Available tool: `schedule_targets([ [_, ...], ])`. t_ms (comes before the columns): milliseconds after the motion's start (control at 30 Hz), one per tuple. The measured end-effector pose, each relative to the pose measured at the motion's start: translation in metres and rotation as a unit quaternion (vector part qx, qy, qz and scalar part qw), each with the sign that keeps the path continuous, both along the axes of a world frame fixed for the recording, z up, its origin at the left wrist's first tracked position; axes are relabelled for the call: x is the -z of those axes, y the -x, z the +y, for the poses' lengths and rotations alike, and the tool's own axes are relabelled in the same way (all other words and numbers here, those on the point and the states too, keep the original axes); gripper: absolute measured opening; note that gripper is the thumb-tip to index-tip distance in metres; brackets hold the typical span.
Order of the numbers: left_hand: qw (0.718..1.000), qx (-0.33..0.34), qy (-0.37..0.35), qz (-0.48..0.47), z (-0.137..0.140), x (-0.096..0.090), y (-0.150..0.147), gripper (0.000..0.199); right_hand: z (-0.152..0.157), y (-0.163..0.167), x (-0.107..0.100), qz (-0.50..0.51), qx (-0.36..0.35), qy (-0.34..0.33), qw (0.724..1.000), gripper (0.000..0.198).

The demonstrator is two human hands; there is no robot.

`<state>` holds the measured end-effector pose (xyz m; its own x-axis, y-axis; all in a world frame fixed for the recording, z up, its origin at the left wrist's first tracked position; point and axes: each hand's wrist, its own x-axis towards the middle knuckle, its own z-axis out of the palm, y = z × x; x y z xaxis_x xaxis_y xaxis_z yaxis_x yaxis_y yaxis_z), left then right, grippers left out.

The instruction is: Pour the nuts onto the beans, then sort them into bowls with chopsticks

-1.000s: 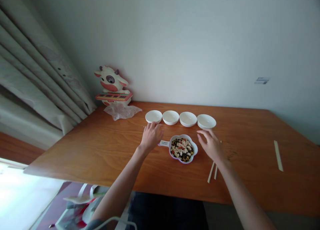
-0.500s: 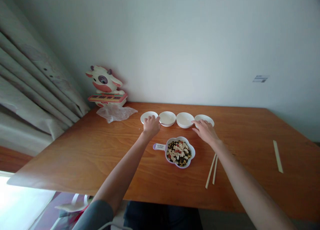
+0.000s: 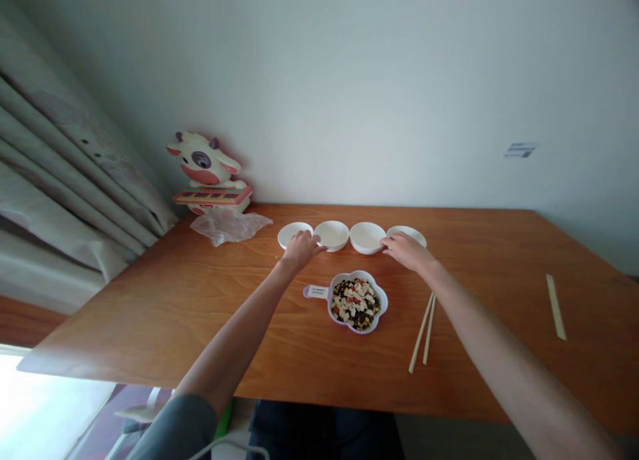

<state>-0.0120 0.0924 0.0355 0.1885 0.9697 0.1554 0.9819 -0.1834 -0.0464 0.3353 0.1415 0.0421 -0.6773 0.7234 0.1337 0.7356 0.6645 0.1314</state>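
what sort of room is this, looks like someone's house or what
Likely a room in a home, though I can't be sure: there is a wooden table against a plain wall, a light curtain at the left, and a cow-shaped toy keyboard on the table.

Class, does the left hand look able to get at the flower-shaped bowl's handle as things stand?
Probably yes: the handle sticks out leftward, a little nearer the body than the left hand, and nothing visible blocks the tabletop between them.
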Motion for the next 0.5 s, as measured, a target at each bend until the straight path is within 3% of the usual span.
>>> schedule_targets([
  [267,0.998,0.059,-0.005,-0.025,-0.01,0.01,0.009,0.035,-0.009,-0.007,0.001,0.008,-0.023,0.012,1.0,0.035],
  [500,0.992,0.115,-0.016,-0.049,-0.032,0.012,0.018,0.034,-0.034,-0.018,0.003,0.014,-0.037,0.006,0.999,0.034],
])
